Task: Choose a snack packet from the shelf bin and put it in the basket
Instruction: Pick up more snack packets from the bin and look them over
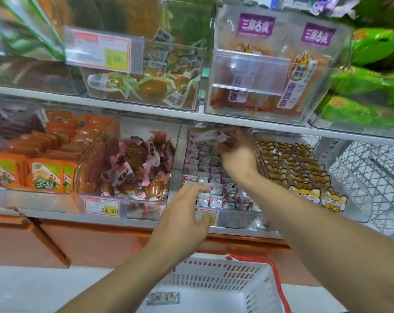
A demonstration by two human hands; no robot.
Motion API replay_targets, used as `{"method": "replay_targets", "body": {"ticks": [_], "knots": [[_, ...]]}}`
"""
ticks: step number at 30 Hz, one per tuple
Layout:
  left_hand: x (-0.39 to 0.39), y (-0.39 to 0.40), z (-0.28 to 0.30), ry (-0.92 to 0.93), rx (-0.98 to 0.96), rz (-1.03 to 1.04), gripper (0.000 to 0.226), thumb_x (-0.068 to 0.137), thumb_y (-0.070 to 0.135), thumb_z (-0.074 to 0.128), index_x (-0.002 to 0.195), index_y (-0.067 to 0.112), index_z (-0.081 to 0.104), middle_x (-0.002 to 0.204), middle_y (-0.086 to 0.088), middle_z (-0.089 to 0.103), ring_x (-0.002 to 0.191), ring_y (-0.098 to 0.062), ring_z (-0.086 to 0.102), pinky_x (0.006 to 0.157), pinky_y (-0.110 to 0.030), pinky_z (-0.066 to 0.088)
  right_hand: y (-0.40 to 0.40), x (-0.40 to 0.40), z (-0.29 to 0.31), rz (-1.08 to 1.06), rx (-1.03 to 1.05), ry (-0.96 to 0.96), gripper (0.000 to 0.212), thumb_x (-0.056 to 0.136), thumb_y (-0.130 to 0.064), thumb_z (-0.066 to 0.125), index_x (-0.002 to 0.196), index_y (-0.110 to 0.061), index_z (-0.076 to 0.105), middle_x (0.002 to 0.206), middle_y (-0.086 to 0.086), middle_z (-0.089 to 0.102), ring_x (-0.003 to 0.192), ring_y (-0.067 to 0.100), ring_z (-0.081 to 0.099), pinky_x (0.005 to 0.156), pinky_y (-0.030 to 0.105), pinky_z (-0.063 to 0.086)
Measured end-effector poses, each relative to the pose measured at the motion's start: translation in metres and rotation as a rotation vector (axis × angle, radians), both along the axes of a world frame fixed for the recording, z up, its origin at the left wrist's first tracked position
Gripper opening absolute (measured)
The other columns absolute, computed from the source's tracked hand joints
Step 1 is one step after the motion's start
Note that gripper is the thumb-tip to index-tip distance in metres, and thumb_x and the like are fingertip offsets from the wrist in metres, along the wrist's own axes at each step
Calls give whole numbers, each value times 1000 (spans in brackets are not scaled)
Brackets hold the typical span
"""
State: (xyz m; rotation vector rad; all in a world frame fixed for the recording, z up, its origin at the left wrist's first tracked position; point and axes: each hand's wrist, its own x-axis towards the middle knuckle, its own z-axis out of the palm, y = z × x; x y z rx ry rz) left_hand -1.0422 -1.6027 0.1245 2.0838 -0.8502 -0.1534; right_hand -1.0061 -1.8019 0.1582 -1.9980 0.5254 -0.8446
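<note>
Single head-worn wide-angle view, aimed forward and slightly down at close range onto a stocked shelf front [146, 114]. Upper tier of clear bins across the top, lower tier at mid-frame, white basket [225, 281] at the bottom edge directly below. Both forearms entering from the bottom corners. Edges bowed and smeared, probably by lens distortion and head motion. No second view for overlap.

Obscured and cropped items

Right hand [235, 150] blurred, its grasp on the packet indeterminate; basket [216, 281] cut off at near edge; upper-left price tag [101, 51] illegible.
</note>
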Motion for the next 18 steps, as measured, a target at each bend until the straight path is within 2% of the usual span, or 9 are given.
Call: {"method": "replay_targets", "body": {"ticks": [2, 3, 7, 10, 12, 15, 17, 18], "knots": [[4, 0, 0, 8, 23, 0, 52, 91, 31, 73, 135, 42, 47, 137, 28, 44, 121, 8, 39, 105, -18, 28, -9, 27, -2, -19, -113, 150, 19, 95, -12, 68, 109, -23, 61, 104, -5, 69, 77, 3, 62, 56, 9, 43], [5, 1, 0, 24, 30, 5, 53, 91, 32, 73, 136, 41, 47, 141, 26, 44, 124, 4, 41, 106, -19, 29, -12, 36, -4, -8, -164, 208, 18, 96, -13, 66, 108, -23, 61, 108, -5, 69, 77, 2, 61, 56, 8, 42], [7, 2, 2, 39, 54, -1, 54, 92, 35, 71, 139, 40, 45, 145, 24, 42, 130, 0, 41, 104, -20, 28, -17, 50, -13, 216, -225, 277, 30, 97, -5, 63, 122, -19, 64, 132, -1, 65, 111, 11, 62, 79, 12, 46], [7, 2, 1, 23, 83, -21, 53, 93, 36, 69, 140, 39, 43, 145, 24, 41, 129, 3, 39, 101, -16, 25, -19, 57, -20, 323, -383, 473, 37, 100, 4, 51, 127, -14, 69, 138, 6, 63, 127, 24, 58, 105, 32, 46], [7, 2, 1, 10, 104, -30, 54, 94, 36, 68, 142, 37, 43, 147, 23, 40, 132, 1, 38, 100, -15, 23, -20, 60, -24, 348, -504, 601, 42, 98, 8, 50, 128, -13, 69, 135, 14, 64, 128, 30, 57, 111, 41, 43], [7, 3, 1, 12, 115, -39, 54, 95, 36, 67, 143, 37, 42, 147, 23, 38, 134, 1, 36, 101, -15, 24, -25, 64, -21, 270, -478, 478, 41, 96, 7, 53, 127, -14, 70, 135, 12, 65, 124, 29, 61, 108, 48, 47], [8, 3, 2, 18, 115, -47, 54, 95, 35, 67, 142, 37, 42, 146, 23, 38, 135, 0, 37, 102, -16, 25, -33, 68, -19, 180, -465, 428, 30, 95, -2, 59, 121, -13, 72, 125, 9, 71, 111, 25, 67, 100, 46, 53], [8, 3, 2, 18, 116, -50, 54, 95, 35, 67, 142, 38, 42, 146, 24, 38, 134, 0, 38, 101, -17, 26, -37, 70, -19, 157, -500, 463, 23, 95, -7, 63, 114, -13, 74, 118, 8, 73, 106, 23, 68, 98, 44, 54]]}}
